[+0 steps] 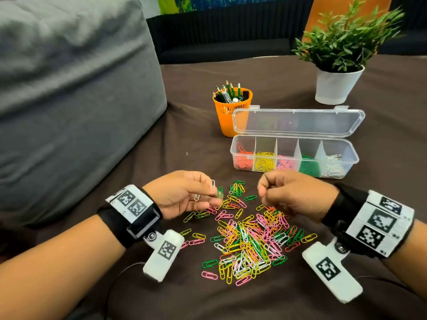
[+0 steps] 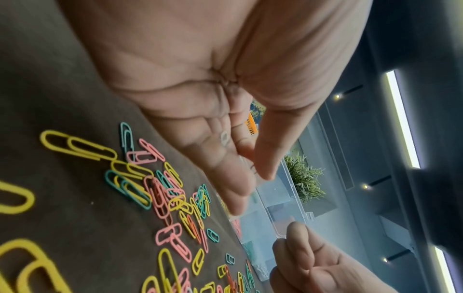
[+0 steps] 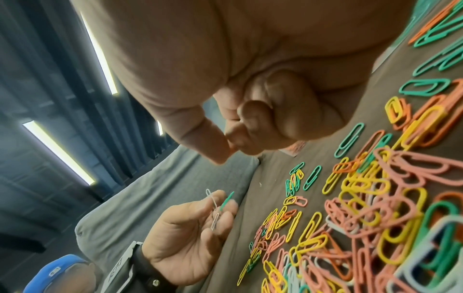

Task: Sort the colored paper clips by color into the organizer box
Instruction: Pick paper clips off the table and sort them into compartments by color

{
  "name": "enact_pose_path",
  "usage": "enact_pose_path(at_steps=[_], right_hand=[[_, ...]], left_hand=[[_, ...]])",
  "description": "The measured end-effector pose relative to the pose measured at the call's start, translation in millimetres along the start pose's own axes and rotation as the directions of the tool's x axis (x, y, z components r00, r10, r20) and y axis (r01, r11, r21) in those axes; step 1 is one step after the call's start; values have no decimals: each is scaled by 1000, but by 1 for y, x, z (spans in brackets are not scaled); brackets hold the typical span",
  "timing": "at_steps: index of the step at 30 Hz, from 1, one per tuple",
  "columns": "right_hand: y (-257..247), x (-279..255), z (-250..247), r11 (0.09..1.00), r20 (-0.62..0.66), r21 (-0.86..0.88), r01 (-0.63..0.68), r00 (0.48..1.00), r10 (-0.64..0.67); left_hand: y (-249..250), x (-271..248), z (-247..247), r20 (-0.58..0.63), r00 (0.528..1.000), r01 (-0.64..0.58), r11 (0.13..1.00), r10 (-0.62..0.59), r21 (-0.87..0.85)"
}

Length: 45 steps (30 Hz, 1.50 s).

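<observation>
Organizer box [image 1: 293, 167] behind clip pile [image 1: 249, 241]

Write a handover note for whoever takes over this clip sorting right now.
Left hand: palm up, holding white clips and one green clip.
Right hand: fingers curled, thumb to fingertip; nothing visible in it.
Organizer box: lid open, five compartments, left to right orange, yellow, pink, green, white, each partly filled.
Left: large mixed pile on the brown cloth, plus the held clips.

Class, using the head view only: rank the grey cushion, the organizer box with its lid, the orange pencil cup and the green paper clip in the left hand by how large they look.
1. grey cushion
2. organizer box
3. orange pencil cup
4. green paper clip, pinched by the left hand
</observation>
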State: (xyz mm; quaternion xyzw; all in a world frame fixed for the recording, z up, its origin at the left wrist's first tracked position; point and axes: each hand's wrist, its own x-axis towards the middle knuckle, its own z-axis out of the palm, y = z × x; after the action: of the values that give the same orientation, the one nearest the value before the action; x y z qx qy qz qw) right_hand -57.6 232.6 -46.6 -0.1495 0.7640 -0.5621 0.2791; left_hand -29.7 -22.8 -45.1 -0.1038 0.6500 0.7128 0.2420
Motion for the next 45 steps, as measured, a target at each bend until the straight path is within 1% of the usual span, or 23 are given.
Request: enact_pose_path(at_steps=[4, 7, 10, 13, 15, 20, 25, 26, 28, 29, 30, 31, 32, 33, 34, 35, 36, 38, 40, 41, 42, 44, 45], right_hand=[[-4, -2, 11, 996, -17, -89, 19, 1000, -20], [-10, -6, 21, 928, 48, -359, 97, 995, -86], [-15, -8, 39, 768, 154, -616, 176, 983, -101], [-17, -8, 67, 482, 222, -842, 241, 970, -97], [-19, -5, 85, 362, 219, -902, 234, 972, -82], [-25, 6, 109, 257, 203, -946, 197, 979, -3], [-26, 8, 114, 305, 203, -932, 194, 979, -2], [-27, 7, 110, 385, 189, -905, 180, 982, -15], [-29, 3, 91, 724, 100, -684, 89, 995, -28], [-27, 1, 77, 904, 64, -426, 30, 998, -3], [-25, -2, 61, 997, 52, -68, -29, 998, 33], [-20, -6, 44, 967, 57, 250, -53, 998, 40], [-14, -11, 28, 898, 57, 437, -45, 998, 23], [-8, -16, 16, 851, 50, 525, -19, 999, -9], [-3, -22, 6, 827, 35, 562, 8, 999, -34], [1, -28, -2, 815, 9, 579, 31, 999, -45], [5, -32, -7, 818, -24, 573, 50, 999, -45], [8, -39, -9, 845, -95, 531, 66, 995, -18], [6, -41, -2, 932, -152, 357, 62, 988, -8], [5, -41, 4, 985, -157, 162, 56, 987, -31], [3, -41, 10, 994, -142, -102, 45, 988, -59], [3, -39, 20, 834, -56, -550, 50, 994, -96], [3, -39, 24, 740, -13, -671, 58, 996, -90]], left_hand=[[3, -11, 0, -45, 999, -18, 1000, 19, 21], [-2, -20, 1, -85, 995, -46, 991, 57, 124], [-8, -25, 4, -128, 990, -29, 976, 58, 214], [-10, -31, 4, -163, 984, -20, 963, 65, 267], [-10, -36, 1, -196, 977, -29, 967, 80, 252], [-17, -53, -8, -209, 970, -116, 991, 128, 69], [-25, -57, -9, -201, 965, -205, 962, 168, -182], [-25, -58, -9, -189, 967, -206, 960, 171, -188], [-25, -60, -9, -157, 970, -208, 969, 187, -130], [-25, -63, -6, -128, 971, -212, 974, 201, -78], [-26, -64, -2, -105, 972, -214, 976, 210, -27], [-26, -65, 2, -86, 974, -208, 978, 210, 30], [-28, -65, 8, -65, 977, -194, 976, 201, 102], [-28, -66, 13, -32, 980, -185, 960, 196, 211], [-27, -66, 19, 15, 980, -188, 910, 196, 369], [-26, -66, 26, 77, 979, -201, 813, 190, 547], [-24, -66, 34, 141, 975, -220, 673, 171, 706], [-26, -63, 51, 172, 973, -213, 312, 152, 926], [-31, -59, 63, 134, 968, -135, -8, 212, 991], [-33, -58, 66, 115, 967, -97, -88, 227, 991], [-36, -56, 67, 94, 971, -69, -119, 218, 990], [-36, -54, 66, 55, 984, -37, -104, 171, 994], [-36, -54, 66, 47, 987, -32, -95, 153, 995]])
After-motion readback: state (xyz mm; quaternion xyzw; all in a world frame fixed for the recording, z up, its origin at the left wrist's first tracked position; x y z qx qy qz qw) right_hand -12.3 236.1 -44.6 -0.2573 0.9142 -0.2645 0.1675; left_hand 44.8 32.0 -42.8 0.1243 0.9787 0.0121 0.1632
